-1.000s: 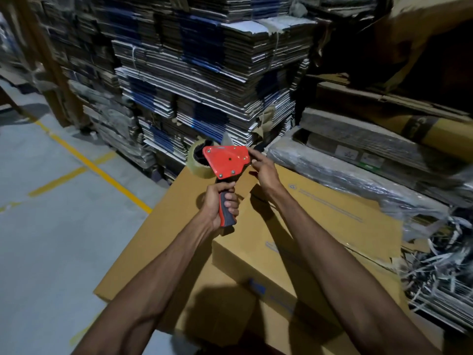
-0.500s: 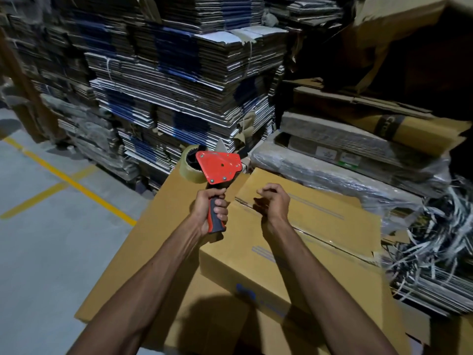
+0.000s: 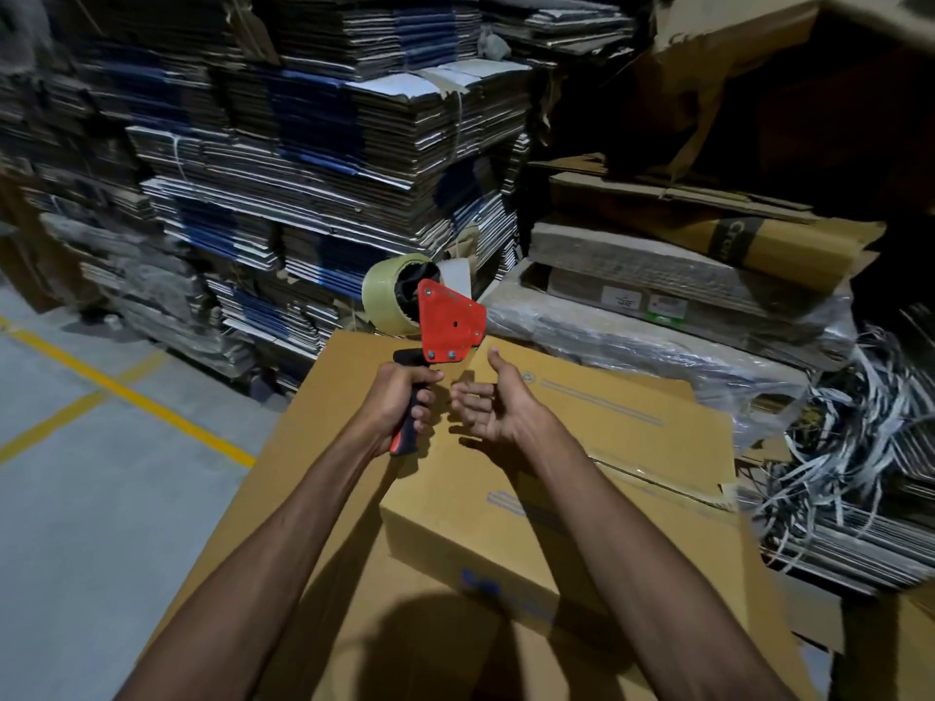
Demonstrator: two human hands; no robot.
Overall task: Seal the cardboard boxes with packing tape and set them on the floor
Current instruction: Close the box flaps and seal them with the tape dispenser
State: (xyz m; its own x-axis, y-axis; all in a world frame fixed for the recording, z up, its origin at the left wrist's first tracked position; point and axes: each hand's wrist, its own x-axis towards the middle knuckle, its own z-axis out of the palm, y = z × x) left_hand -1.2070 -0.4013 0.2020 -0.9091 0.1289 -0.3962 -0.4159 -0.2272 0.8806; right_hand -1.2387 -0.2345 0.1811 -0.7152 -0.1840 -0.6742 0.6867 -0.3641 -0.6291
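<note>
up close, the left hand [image 3: 399, 402] grips the handle of the red tape gun [image 3: 445, 321], held upright over the far end of the cardboard box [image 3: 582, 478]. just right of the tape gun, the right hand [image 3: 498, 404] hovers palm-up with fingers loosely spread, holding nothing. beyond the box stand stacks of flat cardboard [image 3: 329, 159].

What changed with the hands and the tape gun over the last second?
The right hand left the front of the tape gun, drew back toward the person and now hangs open, palm up, beside the handle. The left hand kept its grip on the handle. The box stayed put.
</note>
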